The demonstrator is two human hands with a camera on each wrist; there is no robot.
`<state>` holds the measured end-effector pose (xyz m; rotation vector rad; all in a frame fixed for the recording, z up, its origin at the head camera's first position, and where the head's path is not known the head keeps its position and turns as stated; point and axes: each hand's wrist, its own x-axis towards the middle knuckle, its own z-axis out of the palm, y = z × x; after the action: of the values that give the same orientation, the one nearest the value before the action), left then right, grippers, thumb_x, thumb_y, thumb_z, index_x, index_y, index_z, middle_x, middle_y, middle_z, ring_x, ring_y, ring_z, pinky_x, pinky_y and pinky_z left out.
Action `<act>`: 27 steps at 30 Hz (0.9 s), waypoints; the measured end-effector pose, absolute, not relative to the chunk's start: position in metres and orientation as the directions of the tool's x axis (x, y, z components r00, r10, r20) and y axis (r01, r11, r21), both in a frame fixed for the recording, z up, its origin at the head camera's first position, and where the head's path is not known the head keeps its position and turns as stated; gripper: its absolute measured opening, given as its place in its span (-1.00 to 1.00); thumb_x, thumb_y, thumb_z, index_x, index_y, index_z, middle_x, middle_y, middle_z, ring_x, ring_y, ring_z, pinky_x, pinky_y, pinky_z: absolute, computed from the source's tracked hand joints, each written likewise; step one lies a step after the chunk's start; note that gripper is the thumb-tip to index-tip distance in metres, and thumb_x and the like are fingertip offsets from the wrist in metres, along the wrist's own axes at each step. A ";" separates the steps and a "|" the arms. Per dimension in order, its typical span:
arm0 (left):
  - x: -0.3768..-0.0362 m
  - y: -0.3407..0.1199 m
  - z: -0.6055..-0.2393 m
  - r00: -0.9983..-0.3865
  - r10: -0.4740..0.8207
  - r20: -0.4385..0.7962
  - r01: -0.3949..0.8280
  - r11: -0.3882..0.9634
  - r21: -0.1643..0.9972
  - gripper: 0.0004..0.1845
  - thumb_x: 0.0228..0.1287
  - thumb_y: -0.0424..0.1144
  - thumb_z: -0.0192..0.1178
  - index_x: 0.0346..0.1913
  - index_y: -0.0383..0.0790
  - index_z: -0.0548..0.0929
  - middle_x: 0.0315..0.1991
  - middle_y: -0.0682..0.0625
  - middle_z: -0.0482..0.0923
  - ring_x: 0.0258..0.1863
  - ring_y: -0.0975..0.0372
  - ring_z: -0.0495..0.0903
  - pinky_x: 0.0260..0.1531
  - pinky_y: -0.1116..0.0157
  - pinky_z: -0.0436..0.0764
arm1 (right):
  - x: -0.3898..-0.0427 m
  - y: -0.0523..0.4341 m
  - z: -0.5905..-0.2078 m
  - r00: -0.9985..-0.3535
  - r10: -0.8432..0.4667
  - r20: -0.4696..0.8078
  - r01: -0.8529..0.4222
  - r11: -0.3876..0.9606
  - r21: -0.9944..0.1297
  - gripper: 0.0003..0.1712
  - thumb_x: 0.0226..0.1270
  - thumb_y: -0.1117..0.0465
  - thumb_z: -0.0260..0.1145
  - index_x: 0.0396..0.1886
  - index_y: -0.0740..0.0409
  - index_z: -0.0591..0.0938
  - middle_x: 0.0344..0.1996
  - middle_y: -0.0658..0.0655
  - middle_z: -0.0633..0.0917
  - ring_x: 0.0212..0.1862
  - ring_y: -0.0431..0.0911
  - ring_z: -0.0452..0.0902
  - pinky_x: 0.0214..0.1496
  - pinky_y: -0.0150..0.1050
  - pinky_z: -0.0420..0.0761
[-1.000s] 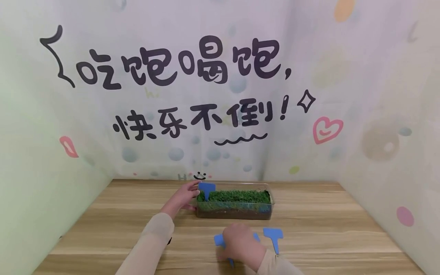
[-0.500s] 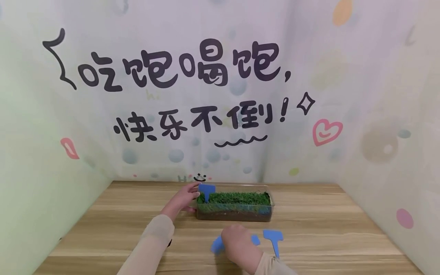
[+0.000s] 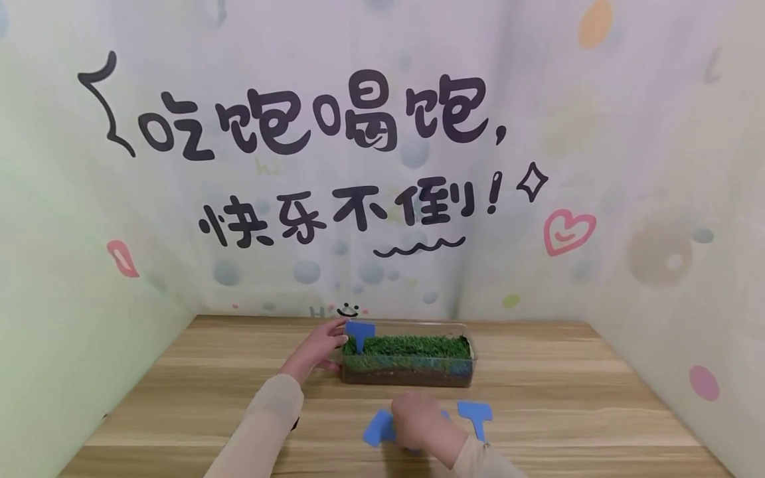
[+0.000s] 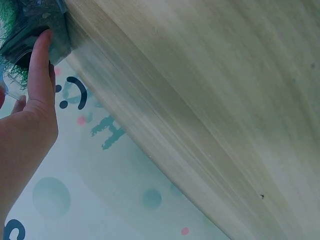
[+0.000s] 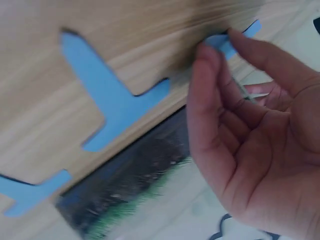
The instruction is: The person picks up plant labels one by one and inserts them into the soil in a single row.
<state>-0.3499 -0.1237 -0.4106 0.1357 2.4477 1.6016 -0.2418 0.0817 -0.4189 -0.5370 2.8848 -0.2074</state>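
Against the left end of a clear plastic box (image 3: 406,380) rests my left hand (image 3: 315,346). In the left wrist view one digit lies straight along the box wall. Green artificial grass (image 3: 418,346) over dark soil fills the box, and a blue T-shaped plant label (image 3: 360,330) stands upright at its left end. My right hand (image 3: 423,425) pinches another blue plant label (image 3: 378,428) between thumb and fingertips, just over the table; the hand covers part of it. Near that hand lie a loose plant label (image 5: 107,95) and a further plant label (image 3: 475,412) to the right.
The wood-grain table (image 3: 568,398) bears the box near its back edge. Behind it hangs a pale printed backdrop (image 3: 514,279) with black lettering, and similar panels rise on both sides.
The label under my right hand has turned, its head swinging left and toward me. The right hand has shifted slightly. My left hand stays at the box's left end.
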 end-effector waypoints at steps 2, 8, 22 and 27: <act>-0.350 -0.124 -0.410 -0.973 0.190 -0.127 -0.040 0.405 0.913 -0.42 0.55 -0.38 -0.07 0.56 -0.16 0.17 0.53 -0.31 0.14 0.45 -0.23 0.26 -0.36 0.09 0.75 | -0.250 0.090 -0.424 -0.882 -0.423 -0.207 -0.338 0.875 -0.346 -0.49 0.07 0.44 0.38 -0.81 0.01 0.30 -0.77 -0.07 0.13 -0.62 -0.17 -0.08 -0.52 -0.27 0.03; -0.351 -0.123 -0.412 -0.974 0.184 -0.135 -0.048 0.411 0.910 -0.42 0.56 -0.38 -0.07 0.56 -0.16 0.16 0.53 -0.29 0.15 0.45 -0.21 0.27 -0.42 0.14 0.73 | -0.280 0.112 -0.452 -0.795 -0.503 -0.340 -0.225 0.764 -0.605 -0.79 0.11 0.34 0.49 -0.40 0.02 0.60 -0.52 -0.06 0.58 -0.62 -0.22 0.47 -0.54 -0.31 0.53; -0.351 -0.124 -0.411 -0.972 0.184 -0.145 -0.059 0.407 0.912 -0.42 0.56 -0.39 -0.07 0.57 -0.15 0.16 0.54 -0.29 0.14 0.46 -0.20 0.26 -0.38 0.11 0.74 | -0.253 0.107 -0.408 -0.752 -0.535 -0.385 0.010 0.575 -0.818 -0.85 0.24 0.47 0.31 -0.20 0.31 0.68 -0.49 -0.01 0.59 -0.51 -0.21 0.48 -0.38 -0.33 0.62; -0.351 -0.124 -0.412 -0.972 0.186 -0.146 -0.063 0.389 0.919 -0.42 0.56 -0.39 -0.08 0.57 -0.15 0.16 0.53 -0.29 0.14 0.45 -0.22 0.26 -0.31 0.07 0.75 | -0.255 0.110 -0.408 -0.764 -0.543 -0.348 0.009 0.530 -0.848 -0.90 0.25 0.43 0.30 -0.24 0.30 0.67 -0.55 -0.02 0.56 -0.53 -0.22 0.47 -0.44 -0.37 0.56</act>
<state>-0.3507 -0.1240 -0.4117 0.1089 2.4225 1.6174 -0.2553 0.1097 -0.4081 -0.4315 2.1755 -1.2113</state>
